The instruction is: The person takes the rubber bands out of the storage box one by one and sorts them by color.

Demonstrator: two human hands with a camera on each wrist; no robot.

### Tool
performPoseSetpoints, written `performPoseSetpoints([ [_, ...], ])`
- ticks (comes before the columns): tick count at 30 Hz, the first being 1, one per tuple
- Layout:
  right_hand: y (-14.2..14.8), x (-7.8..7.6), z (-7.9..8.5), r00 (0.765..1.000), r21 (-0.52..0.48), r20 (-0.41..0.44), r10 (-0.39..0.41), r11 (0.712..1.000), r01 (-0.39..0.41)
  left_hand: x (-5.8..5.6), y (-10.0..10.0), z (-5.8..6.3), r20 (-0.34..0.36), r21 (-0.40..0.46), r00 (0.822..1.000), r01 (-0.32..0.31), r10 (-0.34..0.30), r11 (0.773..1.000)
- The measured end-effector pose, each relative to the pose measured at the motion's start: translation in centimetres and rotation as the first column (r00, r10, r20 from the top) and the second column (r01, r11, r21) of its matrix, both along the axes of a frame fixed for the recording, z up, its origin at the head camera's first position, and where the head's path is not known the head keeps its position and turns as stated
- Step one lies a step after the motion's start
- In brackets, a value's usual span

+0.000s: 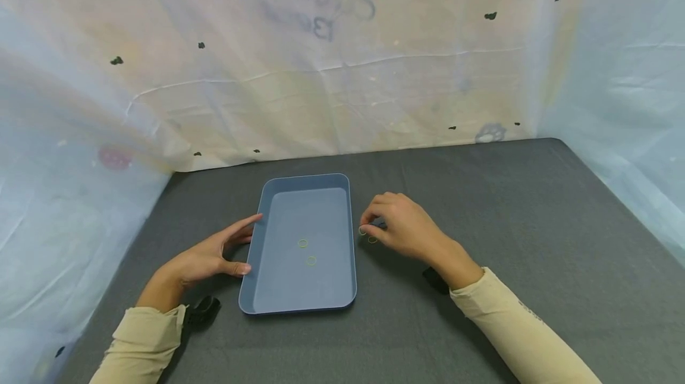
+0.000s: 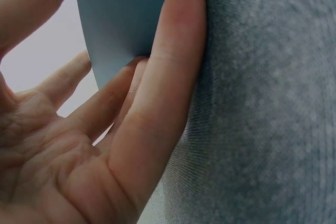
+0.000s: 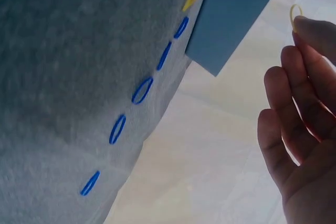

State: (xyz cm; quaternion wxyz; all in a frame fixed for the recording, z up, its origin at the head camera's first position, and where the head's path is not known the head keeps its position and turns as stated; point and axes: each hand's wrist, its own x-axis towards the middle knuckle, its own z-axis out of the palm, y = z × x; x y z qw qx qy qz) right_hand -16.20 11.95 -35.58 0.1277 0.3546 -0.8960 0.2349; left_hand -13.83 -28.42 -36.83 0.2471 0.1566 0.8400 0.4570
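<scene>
Yellow band (image 3: pixel 292 16) is pinched btwn thumb & finger of R hand (image 1: pixel 404 224), just R of blue tray (image 1: pixel 289 277). Tray's L side is touched by L hand (image 1: pixel 206 258), fingers spread, nothing gripped. 2 other bands (image 1: pixel 299 244) are seen in tray.

Head cam above, fwd/dn, wrist cams close on fingers (image 2: pixel 170 61), all w/ tray (image 1: pixel 307 208)

Two hands (image 1: pixel 206 260) and two sleeves (image 1: pixel 141 339) are in view, with one tray (image 1: pixel 307 211) on one surface (image 1: pixel 481 205). Yellow rings (image 1: pixel 298 244) number four: two in the tray, one on the surface, one pinched in the right hand (image 1: pixel 409 226). Five blue rings (image 3: pixel 164 56) lie on the surface in the right wrist view.
</scene>
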Motion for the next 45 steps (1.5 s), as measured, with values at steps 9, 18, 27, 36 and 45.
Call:
performPoseSetpoints([
  [9,0.8,-0.2,0.3,0.999,0.016,0.044,-0.005,1.000,0.004,0.1,0.0,0.0,0.004,-0.004,1.000,-0.003,0.003,1.000],
  [18,1.5,-0.5,0.5,0.999,0.031,0.054,-0.006,1.000,0.004,0.0,0.1,0.0,0.007,0.004,1.000,0.000,0.000,1.000],
  [27,2.1,-0.8,0.6,0.996,0.042,0.083,-0.028,0.999,0.024,-0.1,0.2,0.0,0.002,-0.006,1.000,-0.005,0.005,1.000],
  [36,2.4,-0.9,0.7,0.995,0.054,0.093,-0.035,0.998,0.030,0.0,0.0,0.0,0.004,0.000,1.000,0.001,-0.001,1.000],
  [45,2.7,-1.1,0.7,0.992,0.077,0.115,-0.053,0.996,0.045,0.0,0.2,0.0,-0.008,-0.001,1.000,-0.003,0.003,1.000],
])
